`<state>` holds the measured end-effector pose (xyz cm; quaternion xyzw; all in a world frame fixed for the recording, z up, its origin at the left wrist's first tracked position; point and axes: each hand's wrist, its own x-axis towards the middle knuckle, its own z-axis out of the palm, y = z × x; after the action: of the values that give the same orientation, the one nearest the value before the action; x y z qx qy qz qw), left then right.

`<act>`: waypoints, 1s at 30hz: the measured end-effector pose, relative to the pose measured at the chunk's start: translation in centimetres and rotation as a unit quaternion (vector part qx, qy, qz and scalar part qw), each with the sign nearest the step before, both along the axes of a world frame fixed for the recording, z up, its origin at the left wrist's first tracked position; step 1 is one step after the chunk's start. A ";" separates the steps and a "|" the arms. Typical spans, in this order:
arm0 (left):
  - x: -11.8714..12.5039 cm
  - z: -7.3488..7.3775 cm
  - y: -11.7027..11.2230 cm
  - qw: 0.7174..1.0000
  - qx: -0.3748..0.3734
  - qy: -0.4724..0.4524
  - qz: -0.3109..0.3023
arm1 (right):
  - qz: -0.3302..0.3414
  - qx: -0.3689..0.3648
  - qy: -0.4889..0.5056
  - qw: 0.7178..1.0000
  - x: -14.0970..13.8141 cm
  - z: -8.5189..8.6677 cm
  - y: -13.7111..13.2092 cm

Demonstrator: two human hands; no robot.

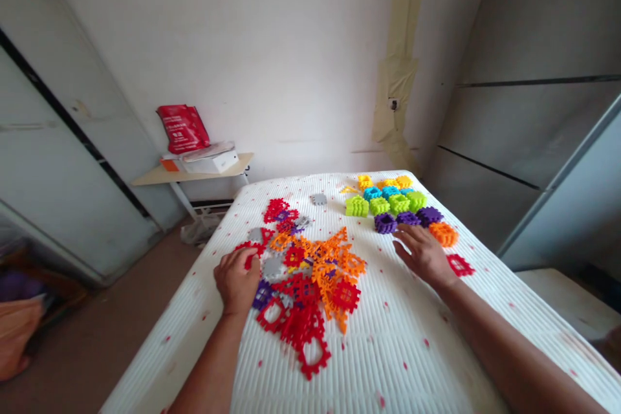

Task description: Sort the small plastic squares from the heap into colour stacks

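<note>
My left hand (237,279) is at the left edge of a loose pile of toothed plastic building tiles. Its fingers are bent around the edge of a red tile (255,248), with red showing between thumb and forefinger. The pile mixes red, orange, purple and grey pieces, among them an orange tile (354,264) and a grey tile (272,268). My right hand (423,255) reaches over the bed's right side with fingers apart and nothing in them. Just beyond its fingertips stand purple tile stacks (385,223); an orange stack (443,234) is beside it.
Behind the purple row stand green stacks (356,206), blue stacks (372,193) and yellow stacks (365,182). Single tiles lie apart: a grey one (319,199) and a red one (460,265). A small table (242,165) carries a red bag (183,128).
</note>
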<state>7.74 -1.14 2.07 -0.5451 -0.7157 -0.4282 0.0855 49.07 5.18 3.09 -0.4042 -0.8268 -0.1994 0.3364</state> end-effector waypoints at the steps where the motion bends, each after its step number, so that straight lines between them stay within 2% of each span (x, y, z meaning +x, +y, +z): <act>1: 0.6 0.4 0.2 0.998 -0.036 0.053 -0.002 | 0.029 -0.011 -0.014 0.999 -0.9 -0.4 -0.1; 3: 1.7 1.1 0.7 0.987 -0.108 0.121 0.006 | 0.066 -0.035 -0.031 0.997 -2.2 -1.2 -0.2; 5: 2.4 1.5 1.4 0.978 -0.153 0.141 0.015 | 0.088 -0.066 -0.042 0.993 -2.8 -1.8 -0.3; 12: 3.3 1.4 3.8 0.964 -0.220 0.150 0.005 | 0.100 -0.142 -0.057 0.983 -2.9 -2.4 -0.6; 17: 3.7 1.4 4.0 0.961 -0.235 0.145 0.012 | 0.087 -0.162 -0.067 0.981 -3.1 -2.3 -0.6; 23: 4.6 2.0 3.1 0.963 -0.229 0.140 0.007 | 0.078 -0.182 -0.084 0.977 -3.1 -2.2 -0.5; 30: 7.2 3.2 1.9 0.971 -0.200 0.133 -0.006 | 0.064 -0.184 -0.085 0.977 -3.2 -2.3 -0.5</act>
<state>14.97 0.76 5.23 -0.6078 -0.7655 -0.2005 0.0667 45.86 4.72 0.79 -0.3867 -0.8992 -0.0554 0.1972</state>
